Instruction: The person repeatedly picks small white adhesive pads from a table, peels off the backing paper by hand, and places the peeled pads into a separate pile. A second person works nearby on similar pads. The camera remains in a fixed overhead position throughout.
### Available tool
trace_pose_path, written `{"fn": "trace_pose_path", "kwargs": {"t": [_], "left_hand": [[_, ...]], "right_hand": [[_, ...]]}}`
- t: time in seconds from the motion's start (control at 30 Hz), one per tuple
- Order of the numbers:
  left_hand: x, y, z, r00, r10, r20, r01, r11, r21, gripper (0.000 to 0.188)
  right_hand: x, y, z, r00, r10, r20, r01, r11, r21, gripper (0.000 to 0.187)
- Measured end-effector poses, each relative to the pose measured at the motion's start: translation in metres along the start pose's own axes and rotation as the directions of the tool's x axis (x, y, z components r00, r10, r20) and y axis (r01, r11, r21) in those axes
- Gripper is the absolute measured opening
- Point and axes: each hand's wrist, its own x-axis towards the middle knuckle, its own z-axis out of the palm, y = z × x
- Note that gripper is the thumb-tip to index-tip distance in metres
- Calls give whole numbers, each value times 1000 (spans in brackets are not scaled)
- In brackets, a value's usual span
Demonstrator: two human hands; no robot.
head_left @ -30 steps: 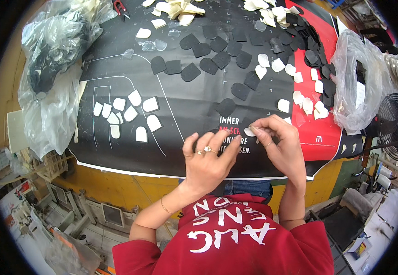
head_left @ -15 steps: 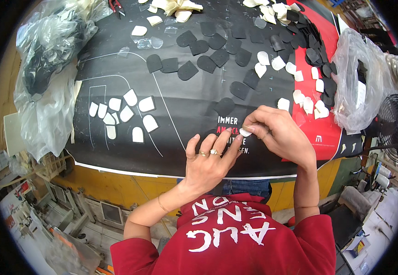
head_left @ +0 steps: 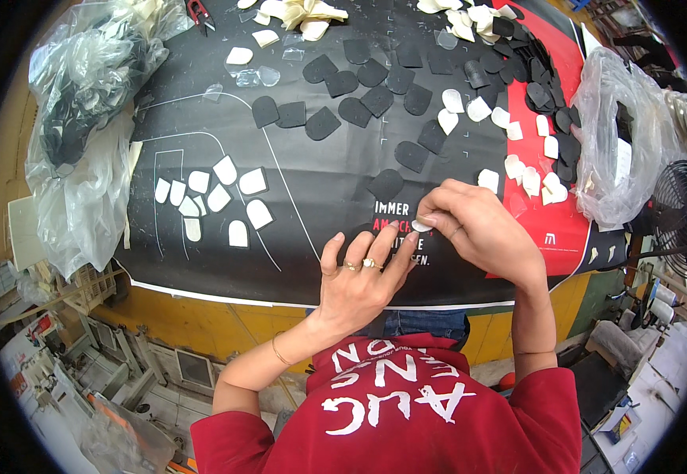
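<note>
A small white rounded piece [head_left: 420, 225] is at the fingertips of both hands, above the mat's printed lettering. My right hand [head_left: 478, 229] pinches its upper right edge between thumb and fingers. At its lower left, my left hand [head_left: 363, 272] grips with thumb and index fingertips, partly hidden, while the other fingers spread over the mat. Beyond the hands lies a black rounded pad [head_left: 386, 185]. To the left rests a group of white-topped rounded pads [head_left: 218, 197] with dark edges. Several black pads [head_left: 355, 110] are scattered farther back.
The black and red mat [head_left: 312, 174] covers the table. Clear plastic bags stand at the left [head_left: 83, 174] and right [head_left: 620, 134]. White pieces [head_left: 312, 16] and a black pad heap [head_left: 545, 75] lie far back. Red-handled cutters [head_left: 200, 14] sit far left; a fan [head_left: 678, 213] stands right.
My right fingertips and the white piece have shifted very slightly left. Both hands otherwise keep their places, and the scattered pads lie as before.
</note>
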Motion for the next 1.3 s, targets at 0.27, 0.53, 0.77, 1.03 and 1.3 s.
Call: {"fn": "trace_pose_path", "kwargs": {"t": [0.27,0.53,0.77,1.03,1.3], "left_hand": [[-1,-1,1,1000,16,2,-16,1000,23,40],[-2,-1,2,1000,20,-8,-20,999,28,40],[0,1,2,1000,10,-4,-10,1000,22,45],[3,1,-3,998,29,59,-31,999,29,44],[5,1,-3,998,34,59,-35,999,27,42]], "right_hand": [[0,5,-3,1000,-8,28,7,999,43,10],[-2,-1,1,999,32,-1,-32,999,9,10],[-2,-1,3,1000,29,-8,-29,1000,3,10],[-10,-11,10,990,73,-124,-74,997,-5,20],[-14,-10,29,933,170,-318,-168,985,34,37]]}}
